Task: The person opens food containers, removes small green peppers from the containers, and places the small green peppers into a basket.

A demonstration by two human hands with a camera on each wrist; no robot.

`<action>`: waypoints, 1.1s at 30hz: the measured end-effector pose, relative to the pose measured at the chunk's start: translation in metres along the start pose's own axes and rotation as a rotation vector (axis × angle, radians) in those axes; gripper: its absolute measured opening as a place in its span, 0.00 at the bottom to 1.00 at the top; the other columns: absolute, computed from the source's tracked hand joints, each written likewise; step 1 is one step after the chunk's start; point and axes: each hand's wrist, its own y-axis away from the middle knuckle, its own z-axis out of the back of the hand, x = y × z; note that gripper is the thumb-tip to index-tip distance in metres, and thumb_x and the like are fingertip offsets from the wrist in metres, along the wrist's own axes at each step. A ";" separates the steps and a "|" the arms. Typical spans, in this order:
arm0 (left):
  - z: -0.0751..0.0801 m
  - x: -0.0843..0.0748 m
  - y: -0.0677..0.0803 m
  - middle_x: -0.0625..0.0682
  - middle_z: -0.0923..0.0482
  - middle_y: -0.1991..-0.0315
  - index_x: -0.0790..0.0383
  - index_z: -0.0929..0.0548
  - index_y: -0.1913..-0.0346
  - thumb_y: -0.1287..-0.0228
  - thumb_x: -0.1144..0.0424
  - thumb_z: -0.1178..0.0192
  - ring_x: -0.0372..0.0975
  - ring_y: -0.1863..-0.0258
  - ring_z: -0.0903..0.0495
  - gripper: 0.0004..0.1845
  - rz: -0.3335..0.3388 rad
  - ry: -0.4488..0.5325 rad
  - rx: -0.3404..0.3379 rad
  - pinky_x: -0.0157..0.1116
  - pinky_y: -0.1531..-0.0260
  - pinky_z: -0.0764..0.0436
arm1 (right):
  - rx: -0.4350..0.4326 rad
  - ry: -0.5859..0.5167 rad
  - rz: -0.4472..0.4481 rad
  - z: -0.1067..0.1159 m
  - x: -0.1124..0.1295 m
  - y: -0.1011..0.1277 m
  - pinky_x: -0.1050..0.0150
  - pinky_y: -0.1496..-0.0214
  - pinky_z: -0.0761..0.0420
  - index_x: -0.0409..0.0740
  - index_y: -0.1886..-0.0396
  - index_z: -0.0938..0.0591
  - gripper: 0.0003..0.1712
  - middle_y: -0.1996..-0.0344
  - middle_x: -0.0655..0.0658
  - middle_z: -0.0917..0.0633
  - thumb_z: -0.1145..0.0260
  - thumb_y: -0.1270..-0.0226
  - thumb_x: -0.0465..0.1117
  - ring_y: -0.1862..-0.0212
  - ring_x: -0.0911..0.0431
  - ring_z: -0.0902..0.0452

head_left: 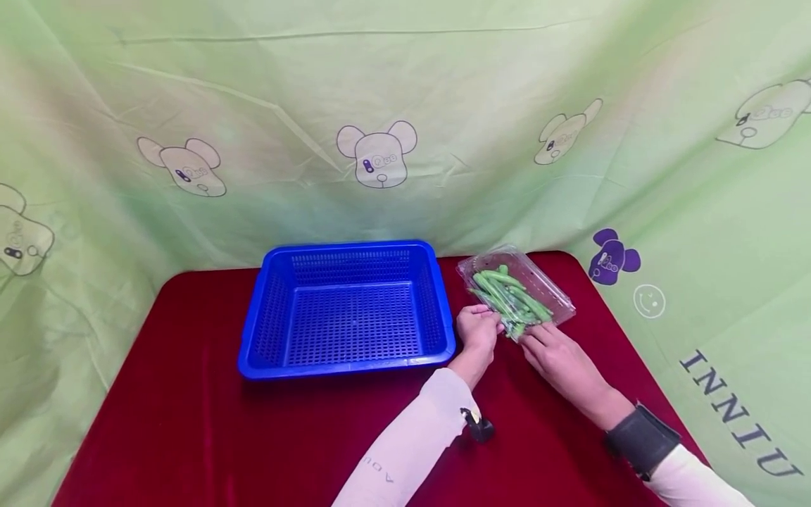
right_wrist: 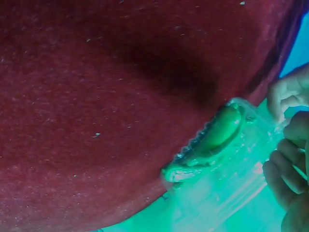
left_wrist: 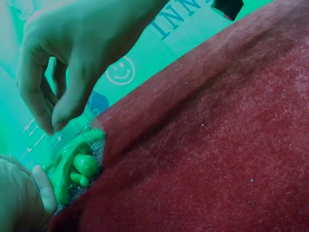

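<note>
A clear plastic bag [head_left: 550,290] of long green pods [head_left: 507,290] lies at the table's right rear. My left hand [head_left: 479,328] grips the bag's near left edge with bent fingers. Close beside it, my right hand [head_left: 560,359] pinches the near right edge. In the left wrist view, the right hand [left_wrist: 72,63] reaches down with thumb and finger together on the film, above the left hand [left_wrist: 21,193]. Between them the pods [left_wrist: 72,154] show, with one rounded green end. The right wrist view has the bag [right_wrist: 217,145] lying below the fingertips.
A blue plastic basket [head_left: 347,367] with perforated walls and nothing in it stands left of the bag. Both rest on a dark red cloth-covered table [head_left: 190,394]. A pale green curtain [head_left: 456,84] with printed bear heads hangs around the back and sides.
</note>
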 end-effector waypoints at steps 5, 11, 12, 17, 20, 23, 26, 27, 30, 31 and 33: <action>-0.002 -0.001 0.002 0.50 0.24 0.75 0.70 0.20 0.64 0.56 0.86 0.41 0.36 0.85 0.27 0.15 -0.012 -0.001 -0.014 0.26 0.84 0.23 | -0.060 0.041 0.074 -0.006 0.000 0.003 0.52 0.58 0.17 0.30 0.60 0.13 0.35 0.65 0.36 0.17 0.62 0.14 0.47 0.59 0.44 0.22; 0.000 0.000 0.002 0.50 0.23 0.75 0.70 0.19 0.64 0.57 0.86 0.40 0.35 0.84 0.26 0.15 0.006 -0.022 -0.028 0.30 0.81 0.18 | -0.118 0.045 0.113 -0.014 -0.002 0.009 0.54 0.60 0.16 0.30 0.59 0.13 0.29 0.65 0.36 0.16 0.56 0.15 0.45 0.61 0.45 0.21; 0.000 0.001 0.002 0.50 0.23 0.75 0.70 0.19 0.64 0.57 0.86 0.40 0.35 0.83 0.26 0.15 0.009 -0.026 -0.030 0.31 0.80 0.16 | -0.130 0.039 0.122 -0.014 -0.003 0.010 0.54 0.60 0.16 0.30 0.59 0.13 0.29 0.65 0.36 0.16 0.56 0.15 0.45 0.61 0.45 0.21; 0.001 0.001 0.001 0.51 0.22 0.74 0.70 0.18 0.64 0.56 0.85 0.39 0.35 0.84 0.26 0.15 0.013 -0.029 -0.030 0.30 0.81 0.17 | -0.194 -0.015 0.117 -0.018 -0.007 0.010 0.53 0.60 0.15 0.31 0.60 0.13 0.28 0.65 0.37 0.14 0.53 0.16 0.46 0.61 0.46 0.19; 0.001 0.000 0.001 0.50 0.23 0.75 0.70 0.18 0.64 0.55 0.85 0.39 0.34 0.85 0.27 0.14 0.005 -0.026 -0.024 0.26 0.83 0.21 | -0.225 -0.050 0.080 -0.021 -0.007 0.010 0.54 0.58 0.16 0.32 0.61 0.13 0.27 0.65 0.38 0.14 0.51 0.17 0.47 0.61 0.47 0.18; 0.002 -0.001 0.002 0.49 0.24 0.76 0.70 0.18 0.65 0.56 0.85 0.40 0.34 0.86 0.27 0.14 -0.005 -0.035 -0.019 0.27 0.84 0.21 | -0.266 -0.089 0.064 -0.022 -0.007 0.009 0.56 0.56 0.19 0.31 0.63 0.14 0.23 0.66 0.38 0.15 0.48 0.20 0.44 0.62 0.47 0.19; 0.003 -0.002 0.002 0.48 0.24 0.76 0.70 0.18 0.65 0.58 0.85 0.41 0.34 0.86 0.28 0.15 -0.013 -0.049 -0.015 0.29 0.83 0.19 | -0.364 -0.095 0.001 -0.016 -0.009 0.002 0.57 0.57 0.19 0.30 0.66 0.14 0.17 0.68 0.39 0.14 0.43 0.28 0.39 0.64 0.46 0.18; 0.003 -0.002 0.002 0.48 0.24 0.76 0.70 0.18 0.64 0.58 0.85 0.41 0.34 0.86 0.27 0.15 -0.014 -0.051 -0.010 0.29 0.83 0.19 | -0.397 -0.101 -0.029 -0.012 -0.011 -0.002 0.59 0.57 0.19 0.30 0.66 0.14 0.14 0.68 0.38 0.14 0.41 0.32 0.36 0.65 0.46 0.19; 0.003 -0.003 0.001 0.50 0.22 0.74 0.72 0.18 0.62 0.57 0.86 0.43 0.33 0.86 0.27 0.16 -0.009 -0.029 0.008 0.26 0.84 0.20 | -0.473 -0.110 -0.138 0.002 -0.018 -0.013 0.69 0.53 0.20 0.31 0.66 0.13 0.10 0.69 0.38 0.13 0.37 0.42 0.32 0.66 0.45 0.19; 0.003 -0.003 0.000 0.52 0.21 0.74 0.72 0.19 0.62 0.56 0.86 0.43 0.33 0.85 0.27 0.16 -0.002 -0.017 0.014 0.26 0.83 0.20 | -0.481 -0.121 -0.172 0.007 -0.020 -0.015 0.73 0.50 0.22 0.31 0.65 0.12 0.10 0.69 0.38 0.13 0.36 0.44 0.32 0.66 0.45 0.19; 0.004 -0.002 0.000 0.55 0.18 0.72 0.73 0.19 0.61 0.55 0.87 0.43 0.33 0.84 0.26 0.16 0.000 -0.002 0.021 0.26 0.83 0.19 | -0.503 -0.152 -0.224 0.012 -0.023 -0.015 0.81 0.44 0.26 0.31 0.64 0.12 0.10 0.69 0.37 0.13 0.34 0.46 0.30 0.65 0.46 0.21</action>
